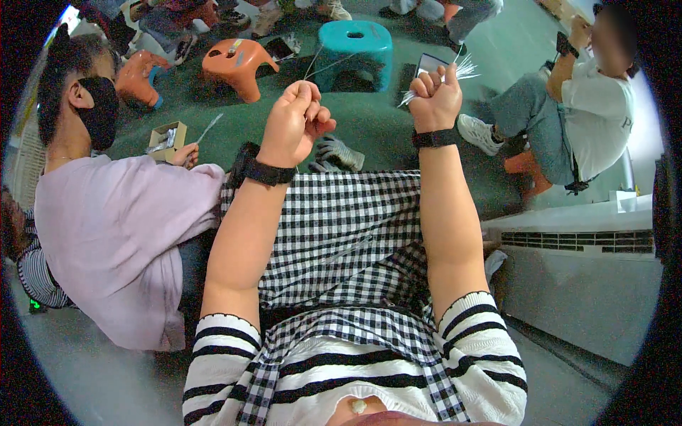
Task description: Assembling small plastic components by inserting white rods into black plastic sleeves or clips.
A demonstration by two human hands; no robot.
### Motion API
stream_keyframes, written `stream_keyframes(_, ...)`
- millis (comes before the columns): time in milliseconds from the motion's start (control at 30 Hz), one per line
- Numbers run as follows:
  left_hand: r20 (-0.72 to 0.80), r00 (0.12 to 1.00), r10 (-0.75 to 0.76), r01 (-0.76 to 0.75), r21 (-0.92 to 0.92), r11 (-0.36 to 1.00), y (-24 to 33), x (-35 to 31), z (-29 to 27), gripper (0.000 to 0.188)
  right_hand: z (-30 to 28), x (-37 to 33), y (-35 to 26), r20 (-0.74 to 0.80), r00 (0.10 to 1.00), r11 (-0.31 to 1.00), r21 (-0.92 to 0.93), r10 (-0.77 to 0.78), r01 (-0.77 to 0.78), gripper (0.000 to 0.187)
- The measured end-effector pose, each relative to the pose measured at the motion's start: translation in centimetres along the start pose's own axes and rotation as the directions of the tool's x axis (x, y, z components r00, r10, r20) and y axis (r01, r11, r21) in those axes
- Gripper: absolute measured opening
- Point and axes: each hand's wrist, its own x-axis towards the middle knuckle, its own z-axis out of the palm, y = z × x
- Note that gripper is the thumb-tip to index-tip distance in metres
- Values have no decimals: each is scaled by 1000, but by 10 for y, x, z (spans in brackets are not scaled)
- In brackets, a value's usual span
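My left hand [295, 121] is raised in front of me, thumb and index finger pinched on a thin dark strand [311, 65]. Its bent end rises toward the turquoise stool behind. Also raised, my right hand [435, 103] has its fingers curled closed, and a short thin tip stands up by the index finger. Thin white strips [465, 69] fan out on both sides of that hand; whether they are in the grip or lie behind it I cannot tell. A grey work glove [339, 153] lies beyond my checked apron [341, 234].
A turquoise stool [355, 53] and an orange stool [238, 67] stand ahead. At left, a masked person [128, 234] holds a pale strip beside a small cardboard box [168, 138]. Another person [593, 121] sits at right, near a white vented unit [575, 270].
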Motion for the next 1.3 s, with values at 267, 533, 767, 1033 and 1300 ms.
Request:
stream_keyframes(267,-23,999,-33,30,-123,992,2,2,4,20,18,-32,39,218,939,902,-401,265,-162,29)
stream_keyframes(533,60,987,-147,149,-36,988,1,4,9,21,23,-52,62,194,871,793,-535,451,-292,18)
stream_keyframes(767,221,923,-316,296,118,948,4,1,9,24,23,-54,63,145,939,734,-664,313,-143,14)
stream_keyframes(1033,243,901,-361,338,131,932,9,-3,9,21,25,-52,57,229,855,735,-638,465,-229,15)
stream_keyframes(1300,242,932,-268,246,117,962,4,2,7,19,21,-50,57,164,911,785,-578,379,-222,14)
